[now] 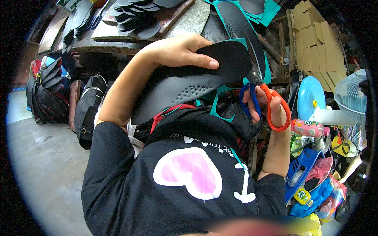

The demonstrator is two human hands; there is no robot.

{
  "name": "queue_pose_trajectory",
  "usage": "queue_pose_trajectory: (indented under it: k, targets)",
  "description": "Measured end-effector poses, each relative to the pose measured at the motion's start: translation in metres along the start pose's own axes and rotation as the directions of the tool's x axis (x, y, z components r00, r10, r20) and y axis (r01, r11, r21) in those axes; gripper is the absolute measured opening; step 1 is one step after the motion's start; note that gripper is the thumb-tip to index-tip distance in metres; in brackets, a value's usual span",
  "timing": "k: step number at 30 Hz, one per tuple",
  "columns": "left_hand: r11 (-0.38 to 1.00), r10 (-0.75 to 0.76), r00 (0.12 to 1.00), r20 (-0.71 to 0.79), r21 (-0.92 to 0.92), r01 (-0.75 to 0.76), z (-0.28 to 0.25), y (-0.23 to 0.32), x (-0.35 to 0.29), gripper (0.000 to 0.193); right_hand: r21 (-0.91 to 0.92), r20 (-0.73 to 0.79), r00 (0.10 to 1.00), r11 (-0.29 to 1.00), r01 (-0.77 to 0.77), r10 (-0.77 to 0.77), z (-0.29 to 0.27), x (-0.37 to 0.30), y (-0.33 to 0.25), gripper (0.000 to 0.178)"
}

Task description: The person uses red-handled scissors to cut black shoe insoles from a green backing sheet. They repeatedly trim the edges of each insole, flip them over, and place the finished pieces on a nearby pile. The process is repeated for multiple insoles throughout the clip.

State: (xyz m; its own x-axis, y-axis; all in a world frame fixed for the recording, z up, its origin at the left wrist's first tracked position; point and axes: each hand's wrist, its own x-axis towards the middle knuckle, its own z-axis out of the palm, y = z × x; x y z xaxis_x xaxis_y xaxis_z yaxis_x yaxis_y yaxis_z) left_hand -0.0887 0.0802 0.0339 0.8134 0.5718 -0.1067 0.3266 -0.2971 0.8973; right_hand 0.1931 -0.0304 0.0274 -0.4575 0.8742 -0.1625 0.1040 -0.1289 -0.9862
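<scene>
My left hand grips a long black insole-shaped piece, thumb on its upper face and the other fingers hidden. A patch of small raised dots marks its near part, and teal backing shows along its far edge. My right hand has its fingers through the red and blue handles of a pair of scissors. Their blades point away from me, slightly apart, beside the right end of the piece. A narrow teal offcut hangs below the piece, near my lap.
A worktable ahead bears a stack of black sole-shaped pieces. Another teal-edged black piece lies beyond the scissors. Right: cardboard boxes, a blue round fan part, a pink bottle. Left: bundled black pieces on the floor.
</scene>
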Motion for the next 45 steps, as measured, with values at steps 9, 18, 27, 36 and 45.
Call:
queue_pose_trajectory:
  k: [9, 18, 27, 36, 45]
  targets:
    - [0.916, 0.173, 0.985, -0.007, -0.367, -0.164, 0.004, -0.027, -0.003, 0.059, 0.063, 0.052, 0.992, 0.991, -0.115, 0.112, -0.01, -0.004, 0.011, 0.092]
    - [0.183, 0.222, 0.829, -0.514, -0.813, -0.553, 0.071, -0.032, -0.003, 0.045, 0.145, -0.096, 0.995, 0.989, 0.022, -0.008, 0.011, 0.01, 0.036, 0.09]
    - [0.628, -0.147, 0.592, -0.793, -0.537, -0.563, 0.09, 0.008, 0.008, 0.018, 0.018, -0.026, 0.997, 0.997, 0.079, -0.079, 0.031, 0.023, 0.031, 0.096]
    - [0.61, -0.195, 0.588, -0.785, -0.566, -0.555, 0.115, 0.01, 0.009, 0.018, 0.189, 0.036, 0.996, 0.98, 0.068, -0.076, 0.045, 0.026, 0.022, 0.1]
    - [0.656, -0.125, 0.565, -0.816, -0.495, -0.57, 0.109, 0.009, 0.008, 0.015, 0.168, 0.026, 0.998, 0.984, 0.058, -0.063, 0.041, 0.02, 0.025, 0.101]
